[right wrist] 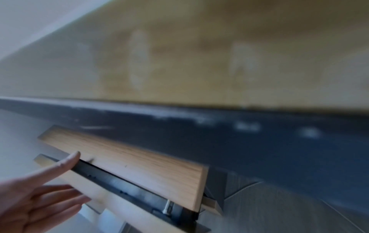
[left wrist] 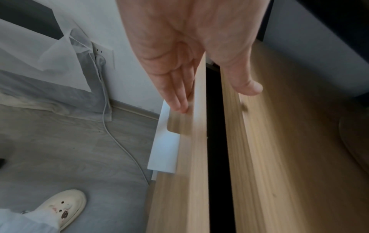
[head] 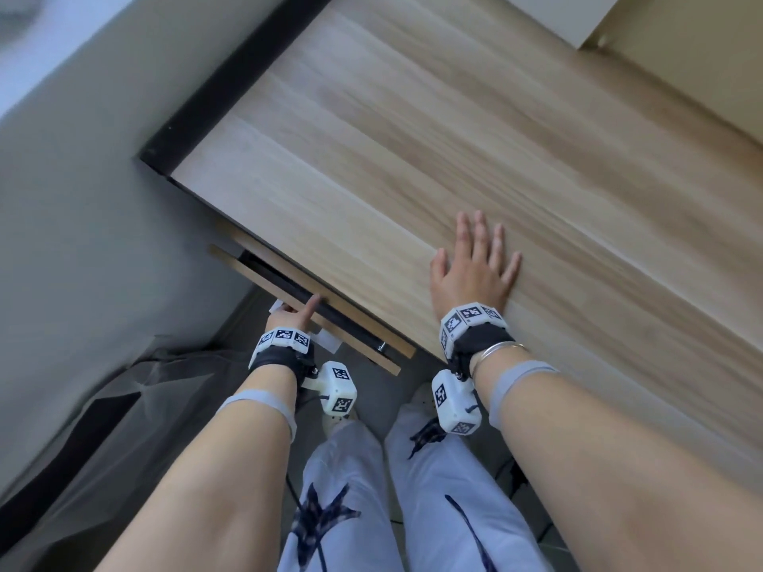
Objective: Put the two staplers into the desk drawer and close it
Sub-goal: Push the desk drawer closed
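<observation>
Drawer [head: 305, 311] at lower left of the head view stands almost shut under the worktop [head: 413, 138], only a narrow dark gap left, its long front running from upper left to lower right. The left hand [head: 289, 313] lies against that front with fingers [left wrist: 175, 94] straight and together and thumb over the top edge, so a push toward the worktop should close it. The right hand [head: 475, 266] rests flat, fingers spread, on the worktop; no staplers show, presumably inside.
</observation>
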